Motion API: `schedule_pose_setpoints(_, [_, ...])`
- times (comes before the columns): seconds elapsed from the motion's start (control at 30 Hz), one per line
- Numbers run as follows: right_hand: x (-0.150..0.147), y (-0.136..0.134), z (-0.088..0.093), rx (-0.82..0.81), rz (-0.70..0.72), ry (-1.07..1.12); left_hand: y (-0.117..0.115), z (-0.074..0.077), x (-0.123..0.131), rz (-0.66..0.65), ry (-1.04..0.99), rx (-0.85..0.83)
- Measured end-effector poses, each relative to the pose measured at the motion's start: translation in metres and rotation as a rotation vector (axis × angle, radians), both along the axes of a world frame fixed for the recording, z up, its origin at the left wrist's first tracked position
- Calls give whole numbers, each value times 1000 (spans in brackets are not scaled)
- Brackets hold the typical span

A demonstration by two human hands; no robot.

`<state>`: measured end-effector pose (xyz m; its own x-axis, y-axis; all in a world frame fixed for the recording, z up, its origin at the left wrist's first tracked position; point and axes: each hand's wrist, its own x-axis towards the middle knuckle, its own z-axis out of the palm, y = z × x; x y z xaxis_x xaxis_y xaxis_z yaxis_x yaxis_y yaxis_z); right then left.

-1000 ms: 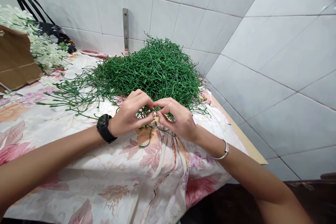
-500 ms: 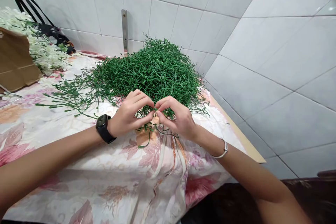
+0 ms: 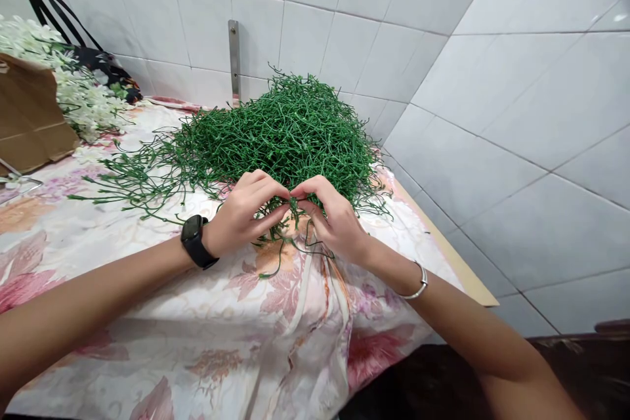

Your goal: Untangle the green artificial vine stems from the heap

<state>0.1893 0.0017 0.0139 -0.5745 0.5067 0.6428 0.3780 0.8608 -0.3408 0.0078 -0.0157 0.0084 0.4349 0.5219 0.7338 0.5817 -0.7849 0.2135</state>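
A big heap of green plastic stems [image 3: 280,131] lies on the flowered tablecloth [image 3: 162,315] against the tiled wall. My left hand [image 3: 243,213], with a black watch on its wrist, and my right hand [image 3: 332,216], with a silver bangle, meet fingertip to fingertip at the heap's near edge. Both are closed in a pinch on a small green stem sprig [image 3: 290,226], whose thin strands hang down between the hands onto the cloth.
White artificial flowers [image 3: 73,92] and a brown cardboard piece [image 3: 27,118] lie at the far left, with a black-handled bag [image 3: 93,56] behind them. A metal bracket [image 3: 235,56] is on the back wall. The table's right edge [image 3: 443,249] runs close to the side wall.
The right hand's fingers have shifted slightly upward on the sprig. Both hands stay pinched together at the same spot.
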Motion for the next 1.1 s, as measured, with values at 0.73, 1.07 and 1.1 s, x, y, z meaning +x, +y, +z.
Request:
schedule_pose_setpoints(0.73, [2, 12, -8, 210, -25, -111, 1, -5, 2, 158, 90, 27])
schedule_pose_setpoints(1.07, [3, 6, -7, -117, 41, 162, 2, -7, 3, 79, 138, 1])
schedule_pose_setpoints(1.1, [3, 5, -6, -170, 66, 194, 2, -7, 2, 63, 141, -7])
